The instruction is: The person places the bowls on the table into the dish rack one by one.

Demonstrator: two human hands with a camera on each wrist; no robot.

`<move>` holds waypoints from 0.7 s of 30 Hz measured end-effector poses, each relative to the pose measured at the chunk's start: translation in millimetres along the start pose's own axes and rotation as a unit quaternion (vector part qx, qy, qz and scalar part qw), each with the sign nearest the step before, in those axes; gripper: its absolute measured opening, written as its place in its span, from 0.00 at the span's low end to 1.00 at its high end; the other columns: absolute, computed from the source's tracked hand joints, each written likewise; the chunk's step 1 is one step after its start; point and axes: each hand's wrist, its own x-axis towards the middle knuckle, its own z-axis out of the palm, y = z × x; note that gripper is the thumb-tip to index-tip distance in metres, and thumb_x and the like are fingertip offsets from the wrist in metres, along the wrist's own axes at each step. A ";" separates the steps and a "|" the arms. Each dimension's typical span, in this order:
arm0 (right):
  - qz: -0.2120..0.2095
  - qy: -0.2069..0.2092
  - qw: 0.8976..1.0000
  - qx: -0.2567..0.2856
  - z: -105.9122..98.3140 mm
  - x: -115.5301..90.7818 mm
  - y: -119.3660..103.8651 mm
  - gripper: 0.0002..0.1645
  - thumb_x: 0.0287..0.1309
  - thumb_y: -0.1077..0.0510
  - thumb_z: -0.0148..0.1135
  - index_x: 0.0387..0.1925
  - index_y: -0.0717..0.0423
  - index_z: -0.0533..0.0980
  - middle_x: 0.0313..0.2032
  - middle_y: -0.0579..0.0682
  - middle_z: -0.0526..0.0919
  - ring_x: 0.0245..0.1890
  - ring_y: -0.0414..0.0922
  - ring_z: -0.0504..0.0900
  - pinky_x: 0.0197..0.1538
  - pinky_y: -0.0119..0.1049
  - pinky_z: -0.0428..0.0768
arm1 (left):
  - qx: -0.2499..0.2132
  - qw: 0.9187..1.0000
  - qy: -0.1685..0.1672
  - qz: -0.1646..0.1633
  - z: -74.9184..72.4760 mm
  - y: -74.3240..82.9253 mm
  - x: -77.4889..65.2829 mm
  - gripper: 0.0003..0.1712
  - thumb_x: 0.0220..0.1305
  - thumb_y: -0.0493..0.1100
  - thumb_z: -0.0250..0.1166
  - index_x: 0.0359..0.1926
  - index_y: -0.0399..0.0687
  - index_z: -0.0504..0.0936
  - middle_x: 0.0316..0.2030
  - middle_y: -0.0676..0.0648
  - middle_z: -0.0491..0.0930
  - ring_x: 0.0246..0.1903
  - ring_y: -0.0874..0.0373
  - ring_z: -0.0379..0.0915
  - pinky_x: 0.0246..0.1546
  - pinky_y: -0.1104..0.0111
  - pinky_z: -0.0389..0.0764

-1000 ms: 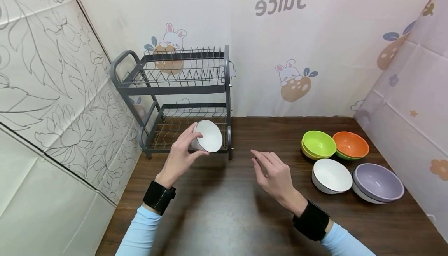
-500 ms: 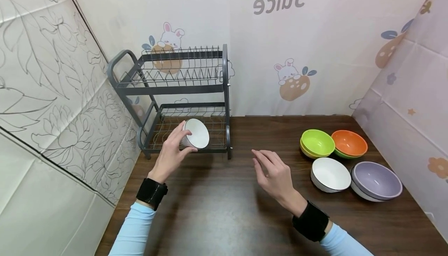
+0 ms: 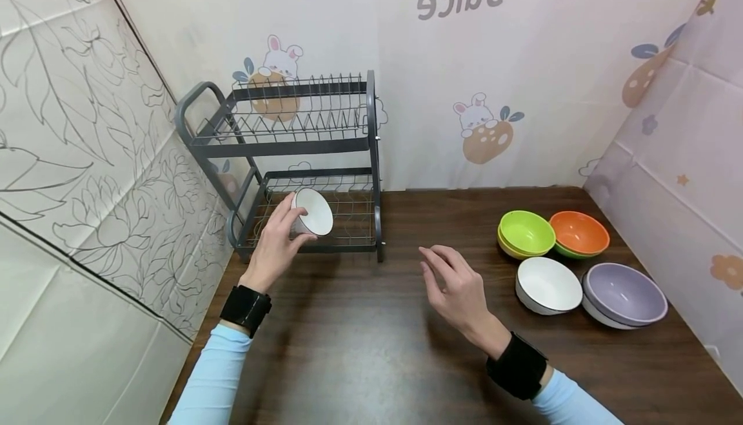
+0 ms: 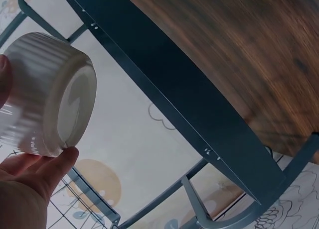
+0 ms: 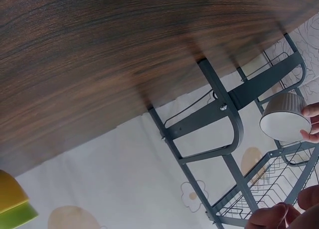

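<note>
My left hand [image 3: 275,244] grips a small white bowl [image 3: 314,212] by its rim and side, thumb and fingers on either side of it. The bowl is tipped, its opening toward the head camera, in front of the lower shelf of a grey dish rack [image 3: 284,148]. Ribbed outer walls and the foot of the bowl [image 4: 55,97] show in the left wrist view. My right hand [image 3: 458,293] hovers over the table, holding nothing, with its fingers loosely bent. The nearest thing on its right is a white bowl [image 3: 548,285].
At the right stand a lime green bowl [image 3: 527,231] on a yellow one, an orange bowl [image 3: 579,233] on a green one, and a purple bowl [image 3: 624,293] on a white one. The dark wooden table [image 3: 371,347] meets patterned wall sheets behind and at both sides.
My left hand has carried the small white bowl leftward and a little farther back, toward the rack's lower shelf. The right hand has stayed nearly still.
</note>
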 end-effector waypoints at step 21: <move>0.032 -0.017 0.999 -0.006 -5.8 -11.5 -1.5 0.17 0.63 0.63 0.66 0.53 0.60 0.86 0.47 0.56 0.83 0.35 0.49 0.83 0.24 0.40 0.78 | 0.083 0.994 -0.062 0.027 -15.5 -63.8 22.6 0.24 0.53 0.40 0.82 0.45 0.40 0.79 0.69 0.26 0.68 0.68 0.30 0.66 0.62 0.40 0.75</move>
